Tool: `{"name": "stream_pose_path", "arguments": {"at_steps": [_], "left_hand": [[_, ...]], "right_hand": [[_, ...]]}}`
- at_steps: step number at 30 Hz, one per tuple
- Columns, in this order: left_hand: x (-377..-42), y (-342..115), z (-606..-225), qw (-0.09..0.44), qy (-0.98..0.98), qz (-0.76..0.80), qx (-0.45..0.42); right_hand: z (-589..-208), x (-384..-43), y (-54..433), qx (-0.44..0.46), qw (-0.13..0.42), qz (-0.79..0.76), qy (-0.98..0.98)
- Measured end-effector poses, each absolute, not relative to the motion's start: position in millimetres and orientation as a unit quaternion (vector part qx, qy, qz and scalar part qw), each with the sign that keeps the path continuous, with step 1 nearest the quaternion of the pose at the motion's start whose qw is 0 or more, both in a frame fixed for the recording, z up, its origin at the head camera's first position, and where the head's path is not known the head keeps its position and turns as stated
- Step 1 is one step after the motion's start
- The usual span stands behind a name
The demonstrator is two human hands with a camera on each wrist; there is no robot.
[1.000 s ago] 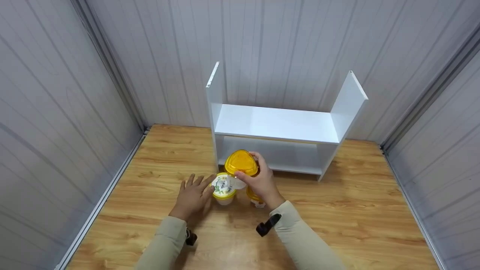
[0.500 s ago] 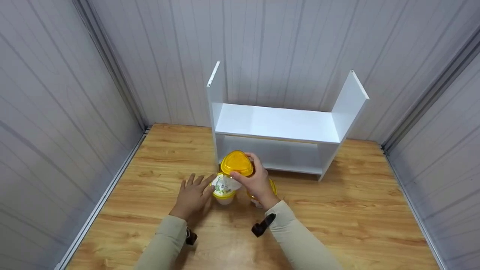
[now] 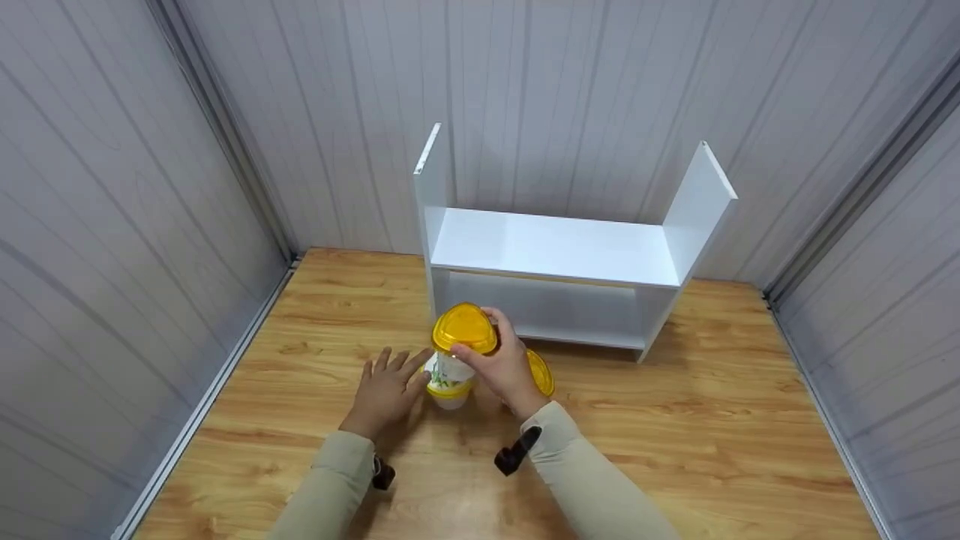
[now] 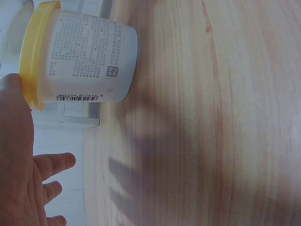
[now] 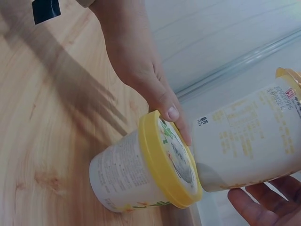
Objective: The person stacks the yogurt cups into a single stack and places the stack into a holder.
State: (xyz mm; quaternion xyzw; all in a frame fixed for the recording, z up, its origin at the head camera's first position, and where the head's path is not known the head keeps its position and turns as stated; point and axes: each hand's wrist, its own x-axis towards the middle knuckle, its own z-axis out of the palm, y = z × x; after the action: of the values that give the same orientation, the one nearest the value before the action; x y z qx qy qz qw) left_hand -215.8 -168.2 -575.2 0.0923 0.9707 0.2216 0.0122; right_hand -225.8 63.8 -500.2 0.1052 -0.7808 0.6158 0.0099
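A white printed tub (image 4: 87, 56) with a yellow lid stands upright on the wooden surface. My left hand (image 3: 382, 394) is beside it with fairly straight fingers, and thumb and forefinger touch the lid's rim. Above that lid, my right hand (image 3: 501, 369) grips a larger pale tub with an orange-yellow lid (image 3: 465, 328), thumb on the near side and fingers round the far side. In the right wrist view the held tub (image 5: 244, 136) has its bottom edge right at the lower tub's patterned lid (image 5: 178, 157).
A second container with an orange-yellow lid (image 3: 541, 373) sits behind my right wrist, partly hidden. Just beyond the hands stands a white two-level shelf (image 3: 555, 244) with tall side panels. Pale panelled walls (image 3: 517, 97) enclose the wooden surface (image 3: 720, 405).
My right hand has moved left with the held tub, which now covers more of the lower tub's lid. The container behind my right wrist shows more. My left hand has stayed in place.
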Motion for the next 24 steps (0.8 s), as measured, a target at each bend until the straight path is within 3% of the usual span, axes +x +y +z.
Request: {"name": "stream_pose_path", "arguments": {"at_steps": [24], "left_hand": [[-215,-170,-576,0.006,0.968,0.232,0.096]], "right_hand": [[-508,-229,50,0.094,-0.007,0.596,-0.798]]}}
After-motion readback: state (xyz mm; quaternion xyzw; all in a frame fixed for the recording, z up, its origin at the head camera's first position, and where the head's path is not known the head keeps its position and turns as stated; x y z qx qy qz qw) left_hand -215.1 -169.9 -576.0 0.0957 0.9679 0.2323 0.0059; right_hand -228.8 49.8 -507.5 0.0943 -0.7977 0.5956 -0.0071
